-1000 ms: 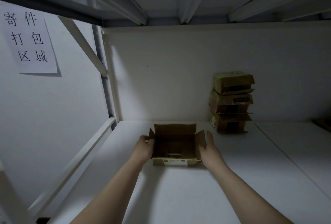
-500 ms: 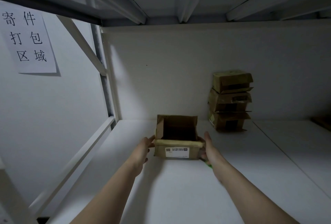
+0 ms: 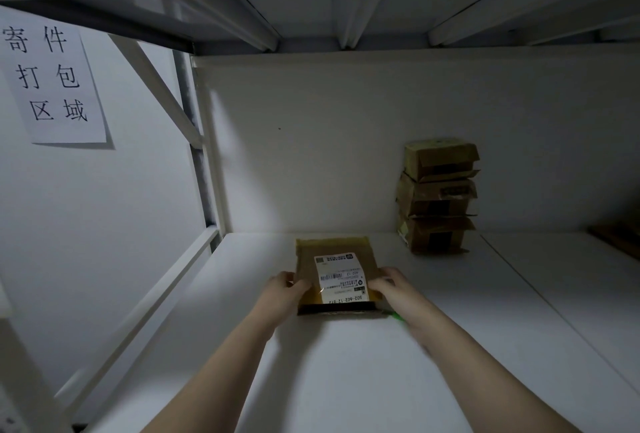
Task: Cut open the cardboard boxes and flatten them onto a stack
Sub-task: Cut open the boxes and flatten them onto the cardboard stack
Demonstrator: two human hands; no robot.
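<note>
You have one cardboard box (image 3: 337,273) held between your fingers by two hands, left hand (image 3: 282,294) and right hand (image 3: 394,289), three stacked boxes (image 3: 438,197) beyond your right fingertips, one green item (image 3: 398,316) just behind them, and one paper sign (image 3: 52,76) far left of your fingers.

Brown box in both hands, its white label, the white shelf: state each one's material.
Brown box: matte cardboard, dull fibrous look, creased edges. White label: printed paper, slightly glossy, a glint shows. White shelf: smooth matte surface, painted board or metal, unclear.
</note>
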